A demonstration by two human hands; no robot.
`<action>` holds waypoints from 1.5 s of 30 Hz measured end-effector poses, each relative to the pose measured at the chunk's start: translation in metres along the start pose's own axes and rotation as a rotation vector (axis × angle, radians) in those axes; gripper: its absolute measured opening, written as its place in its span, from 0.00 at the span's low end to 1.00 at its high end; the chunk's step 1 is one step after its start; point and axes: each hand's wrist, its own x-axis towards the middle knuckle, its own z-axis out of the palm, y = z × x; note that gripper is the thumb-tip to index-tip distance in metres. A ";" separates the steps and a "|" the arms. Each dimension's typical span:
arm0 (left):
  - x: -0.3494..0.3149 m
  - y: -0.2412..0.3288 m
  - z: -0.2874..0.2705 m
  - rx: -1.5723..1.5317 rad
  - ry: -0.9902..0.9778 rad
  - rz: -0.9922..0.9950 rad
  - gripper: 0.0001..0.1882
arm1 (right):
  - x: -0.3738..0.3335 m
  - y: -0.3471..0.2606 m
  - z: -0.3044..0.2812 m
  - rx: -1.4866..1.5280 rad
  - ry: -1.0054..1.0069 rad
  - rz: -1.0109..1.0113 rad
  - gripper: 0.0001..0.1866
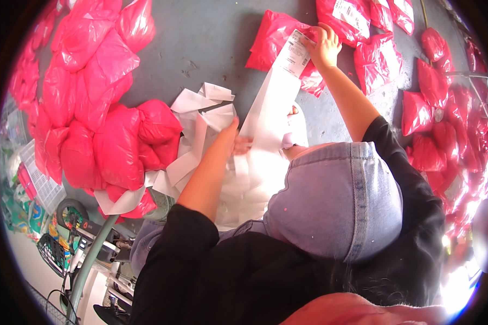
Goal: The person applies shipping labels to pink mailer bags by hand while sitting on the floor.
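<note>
A long strip of white paper labels (269, 111) runs from my lap up to a pink plastic parcel (274, 38) on the floor ahead. My right hand (326, 47) reaches far out, its thumb and fingers closed at the edge of the printed label at the strip's far end, over the parcel. Nearer to me, my left hand (238, 140) is closed around part of the paper, beside a folded piece of white strip (220, 116). Its fingers are partly smeared and washed out by glare.
Loose white strips (190, 143) lie in a tangle left of my lap. A big heap of pink parcels (100, 97) rises at the left, and more parcels (434, 114) crowd the right side. Labelled parcels (378, 62) lie at the far right. At lower left stand a bike wheel (72, 213) and a grey-green tube (92, 265).
</note>
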 end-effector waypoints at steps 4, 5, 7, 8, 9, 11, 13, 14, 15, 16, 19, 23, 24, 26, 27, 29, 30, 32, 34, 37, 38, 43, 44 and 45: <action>-0.038 -0.065 -0.052 0.157 0.232 -0.090 0.37 | -0.011 -0.030 -0.019 -0.036 0.055 -0.327 0.36; -0.057 -0.069 -0.055 0.252 0.338 -0.136 0.34 | -0.022 -0.039 -0.011 0.001 0.009 -0.369 0.38; -0.099 -0.067 -0.065 0.536 0.393 -0.044 0.25 | -0.040 -0.047 -0.003 -0.231 -0.230 -0.439 0.40; -0.123 -0.063 -0.070 0.860 0.448 0.144 0.22 | -0.034 -0.043 0.001 -0.160 -0.247 -0.421 0.42; -0.149 -0.058 -0.072 1.172 0.512 0.331 0.18 | -0.025 -0.045 -0.001 -0.161 -0.180 -0.371 0.41; -0.201 -0.044 -0.058 1.182 0.637 0.569 0.11 | 0.015 -0.026 0.010 0.120 0.170 -0.356 0.41; -0.234 -0.028 -0.049 1.100 0.567 0.783 0.08 | 0.039 -0.009 0.005 0.024 0.001 -0.228 0.39; -0.268 -0.031 -0.044 1.057 0.661 0.756 0.08 | 0.045 -0.039 -0.003 0.036 -0.283 -0.128 0.38; -0.298 -0.034 -0.039 1.098 0.654 0.762 0.10 | 0.046 -0.066 -0.014 0.022 -0.577 -0.044 0.36; -0.296 -0.028 -0.042 1.155 0.550 0.833 0.13 | 0.051 -0.037 -0.022 -0.005 -0.667 0.055 0.33; -0.335 -0.057 -0.058 1.119 0.475 0.971 0.16 | 0.009 -0.013 -0.052 0.152 -0.635 -0.157 0.26; -0.345 -0.064 -0.057 1.059 0.380 1.004 0.17 | -0.056 0.145 -0.161 0.047 -0.562 -0.197 0.14; -0.341 -0.075 -0.065 1.038 0.365 1.061 0.19 | -0.066 0.151 -0.176 -0.026 -0.585 -0.150 0.14; -0.344 -0.086 -0.071 1.005 0.347 1.111 0.20 | -0.066 0.174 -0.199 -0.216 -0.632 -0.035 0.14; -0.348 -0.083 -0.072 1.098 0.292 1.075 0.20 | -0.059 0.180 -0.210 -0.312 -0.638 0.004 0.13; -0.351 -0.091 -0.079 1.165 0.255 1.032 0.20 | -0.027 0.151 -0.205 -0.463 -0.586 -0.051 0.13; -0.350 -0.098 -0.080 1.165 0.231 1.009 0.19 | -0.010 0.126 -0.199 -0.453 -0.505 -0.159 0.12; -0.350 -0.102 -0.086 1.158 0.196 0.996 0.18 | 0.015 0.035 -0.176 -0.247 -0.356 -0.437 0.12; -0.348 -0.091 -0.086 1.341 0.220 1.007 0.16 | 0.009 -0.074 -0.126 0.061 -0.404 -0.615 0.11; -0.348 -0.082 -0.089 1.328 0.269 0.902 0.14 | -0.056 -0.279 -0.056 0.088 -0.862 -0.570 0.31; -0.349 -0.083 -0.089 1.318 0.268 0.888 0.14 | -0.077 -0.334 -0.052 0.072 -1.020 -0.701 0.34; -0.341 -0.076 -0.089 1.336 0.294 0.980 0.14 | -0.097 -0.372 0.056 0.082 -1.063 -0.780 0.24; -0.341 -0.074 -0.090 1.343 0.295 0.982 0.14 | -0.086 -0.367 0.059 0.282 -1.129 -0.787 0.22; -0.341 -0.073 -0.092 1.353 0.270 0.944 0.14 | -0.075 -0.357 0.059 0.285 -1.121 -0.783 0.22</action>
